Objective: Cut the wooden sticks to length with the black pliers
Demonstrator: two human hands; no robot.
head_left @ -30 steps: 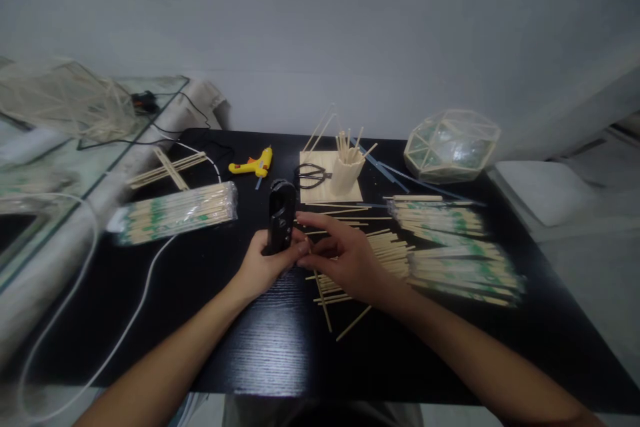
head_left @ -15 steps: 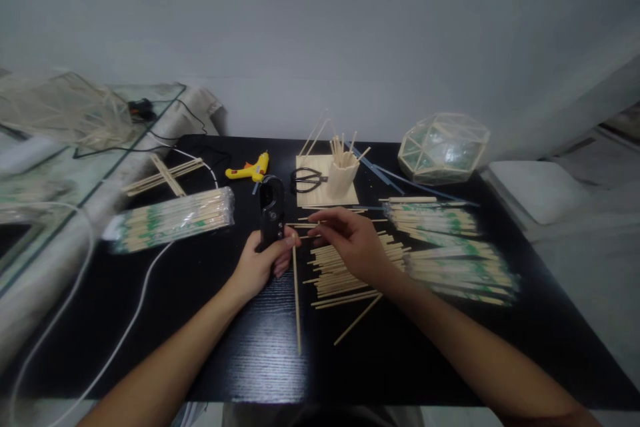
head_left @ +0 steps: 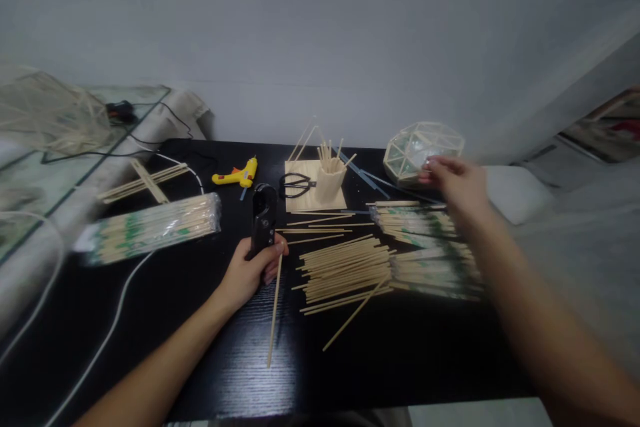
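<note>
My left hand is wrapped round a black hand cutter with a hooked jaw, held upright. Its thumb also pins a thin wooden stick, which slants down toward the table's front. Out to the right, my right hand is raised over the packs, its fingertips pinched in front of a faceted stick-frame ornament. What those fingertips hold, if anything, is too small to make out. Loose wooden sticks lie in a pile between the hands.
A stick holder and black scissors rest on a wooden board. Bagged sticks lie left and right. A yellow glue gun and a white cable are on the left.
My right hand has left the stick beside my left hand and swung far right and up toward the ornament. My left hand keeps the cutter and stick. The view has shifted right.
</note>
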